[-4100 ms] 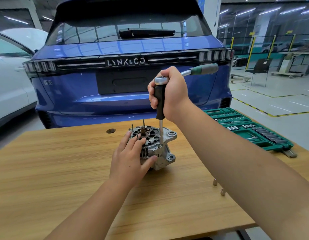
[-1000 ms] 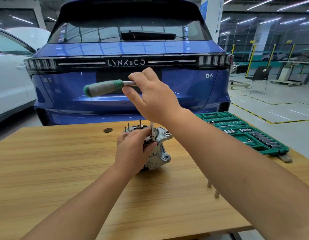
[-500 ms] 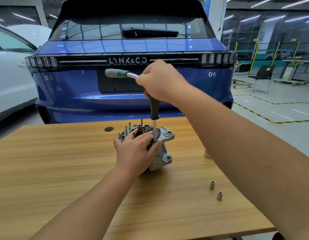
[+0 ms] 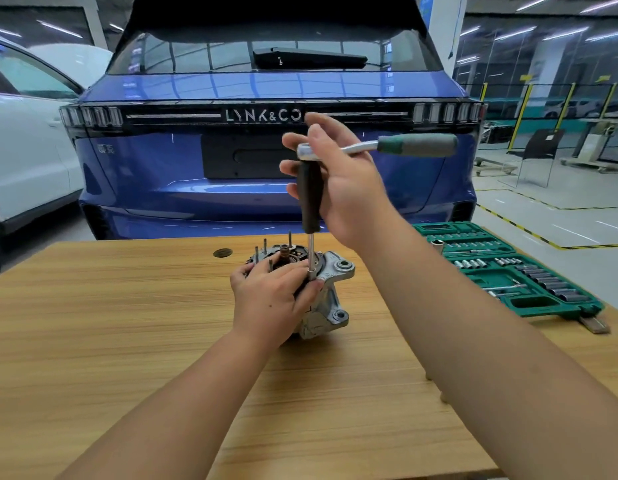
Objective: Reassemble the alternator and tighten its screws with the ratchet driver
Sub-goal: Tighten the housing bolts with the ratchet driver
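Ratchet driver (image 4: pixel 376 147) handle swung from left to right since half a second ago | wooden table (image 4: pixel 127 341) | green socket case (image 4: pixel 508 271), far right | alternator (image 4: pixel 321 292), table centre, upright | left hand (image 4: pixel 269 299) fingers curled gripping alternator | right hand (image 4: pixel 338 178) fingers wrapped round driver's black shaft, tip on alternator's top.

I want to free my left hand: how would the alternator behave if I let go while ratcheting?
The alternator stands on a narrow base with its lugs off to one side, so it would probably tip or twist. Its cast metal body suggests weight. The left hand holds it against that.
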Demonstrator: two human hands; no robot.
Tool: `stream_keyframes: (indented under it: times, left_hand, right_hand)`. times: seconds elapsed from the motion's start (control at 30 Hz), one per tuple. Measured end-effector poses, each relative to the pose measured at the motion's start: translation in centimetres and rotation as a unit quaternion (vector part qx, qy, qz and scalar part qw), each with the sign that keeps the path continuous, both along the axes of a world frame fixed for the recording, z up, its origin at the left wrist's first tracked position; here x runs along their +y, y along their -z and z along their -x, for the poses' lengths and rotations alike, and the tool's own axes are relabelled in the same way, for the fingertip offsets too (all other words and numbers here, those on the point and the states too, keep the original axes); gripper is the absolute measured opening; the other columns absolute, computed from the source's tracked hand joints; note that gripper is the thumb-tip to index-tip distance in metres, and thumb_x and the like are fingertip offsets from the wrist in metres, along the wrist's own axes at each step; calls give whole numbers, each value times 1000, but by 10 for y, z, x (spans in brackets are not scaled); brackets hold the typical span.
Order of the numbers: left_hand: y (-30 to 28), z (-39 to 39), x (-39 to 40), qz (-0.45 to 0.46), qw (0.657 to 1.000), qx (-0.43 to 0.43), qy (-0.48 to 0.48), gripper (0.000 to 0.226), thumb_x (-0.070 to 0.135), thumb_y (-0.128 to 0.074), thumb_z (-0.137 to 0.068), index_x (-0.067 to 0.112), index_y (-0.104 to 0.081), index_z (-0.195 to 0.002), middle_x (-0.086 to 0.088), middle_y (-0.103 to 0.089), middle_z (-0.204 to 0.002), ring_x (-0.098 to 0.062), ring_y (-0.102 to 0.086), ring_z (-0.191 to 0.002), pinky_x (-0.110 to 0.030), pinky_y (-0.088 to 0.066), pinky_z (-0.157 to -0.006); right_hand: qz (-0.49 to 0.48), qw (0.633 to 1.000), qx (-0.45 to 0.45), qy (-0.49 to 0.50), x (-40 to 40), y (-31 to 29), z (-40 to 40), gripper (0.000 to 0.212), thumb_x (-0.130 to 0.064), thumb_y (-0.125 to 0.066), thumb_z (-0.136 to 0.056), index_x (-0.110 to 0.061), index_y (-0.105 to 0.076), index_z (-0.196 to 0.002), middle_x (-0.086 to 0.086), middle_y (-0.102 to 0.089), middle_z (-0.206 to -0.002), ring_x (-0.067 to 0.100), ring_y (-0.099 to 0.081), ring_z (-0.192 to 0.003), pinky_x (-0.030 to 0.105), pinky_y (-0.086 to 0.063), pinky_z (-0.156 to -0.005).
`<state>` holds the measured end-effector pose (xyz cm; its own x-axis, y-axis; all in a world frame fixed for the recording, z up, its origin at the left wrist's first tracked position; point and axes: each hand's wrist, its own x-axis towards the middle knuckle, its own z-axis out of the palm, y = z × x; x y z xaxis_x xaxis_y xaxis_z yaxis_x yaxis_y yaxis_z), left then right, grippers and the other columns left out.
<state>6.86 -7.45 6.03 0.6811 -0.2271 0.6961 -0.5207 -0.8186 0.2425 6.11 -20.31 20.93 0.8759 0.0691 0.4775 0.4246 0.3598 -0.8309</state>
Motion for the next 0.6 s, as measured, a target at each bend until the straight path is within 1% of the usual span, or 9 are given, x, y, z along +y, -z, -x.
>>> stream_keyframes:
  times: [0.03, 0.07, 0.1, 0.17, 0.23, 0.37, 0.43, 0.5, 0.6]
  left_hand:
    - [1, -1, 1, 0, 1000, 0, 3, 43, 57, -36, -96, 36, -74, -93, 20, -73, -115, -31, -57, -128, -47, -29, -96]
    - [1, -2, 3, 0, 1000, 2, 7, 44, 57, -36, -96, 37, -75, -95, 20, -72, -115, -29, -57, -128, -47, -29, -96]
    - [2, -3, 4, 3, 1000, 4, 11, 44, 57, -36, -96, 37, -75, -96, 21, -72, -116, -28, -57, -129, -47, -29, -96]
    - [1, -3, 5, 10, 1000, 10, 16, 43, 58, -37, -95, 38, -75, -98, 22, -70, -119, -26, -56, -129, -49, -31, -96]
    - [0, -2, 4, 12, 1000, 20, 12, 41, 58, -37, -95, 40, -74, -98, 24, -69, -120, -25, -55, -131, -50, -31, -97]
    - [-2, -2, 7, 12, 999, 47, 14, 37, 60, -39, -93, 42, -71, -95, 30, -66, -120, -20, -49, -136, -46, -25, -100]
    - [-4, -4, 10, 13, 997, 71, 25, 32, 60, -42, -92, 45, -70, -98, 36, -61, -119, -16, -44, -139, -41, -19, -102]
    - [-6, -5, 13, 2, 995, 90, 34, 34, 62, -41, -91, 48, -69, -103, 39, -58, -120, -13, -40, -140, -37, -16, -102]
    - [-10, -4, 14, -12, 993, 112, 43, 29, 61, -44, -95, 49, -68, -108, 44, -49, -116, -12, -36, -142, -34, -12, -101]
  right_hand:
    - [46, 996, -56, 50, 2, 4, 0, 13, -19, -51, -106, -24, -62, -107, 5, -69, -107, 19, -67, -83, 39, -55, -71]
    - [96, 986, -103, 86, 4, 7, -1, 14, -16, -52, -105, -24, -63, -105, 4, -66, -104, 18, -66, -82, 38, -56, -69]
    - [135, 976, -137, 102, 5, 9, -1, 15, -14, -52, -105, -24, -63, -102, 2, -64, -98, 16, -65, -79, 40, -58, -68]
    - [174, 967, -161, 93, 6, 12, -2, 14, -14, -53, -102, -25, -62, -98, -1, -59, -88, 15, -61, -75, 47, -59, -68]
    - [171, 972, -150, 56, 7, 14, -2, 16, -15, -50, -96, -26, -61, -101, 2, -55, -90, 19, -57, -76, 48, -57, -67]
    - [151, 982, -107, -26, 4, 13, -2, 34, -19, -37, -83, -22, -58, -109, 13, -50, -104, 26, -51, -82, 44, -49, -71]
    - [120, 987, -89, -53, 3, 12, -2, 36, -26, -35, -85, -18, -58, -111, 15, -49, -109, 25, -50, -82, 39, -47, -71]
    - [74, 992, -75, -75, 1, 12, -1, 40, -36, -35, -88, -14, -59, -110, 17, -52, -112, 25, -49, -82, 39, -44, -72]
    - [47, 992, -64, -95, 0, 12, -1, 39, -39, -35, -87, -14, -60, -107, 16, -56, -107, 23, -51, -82, 38, -44, -74]
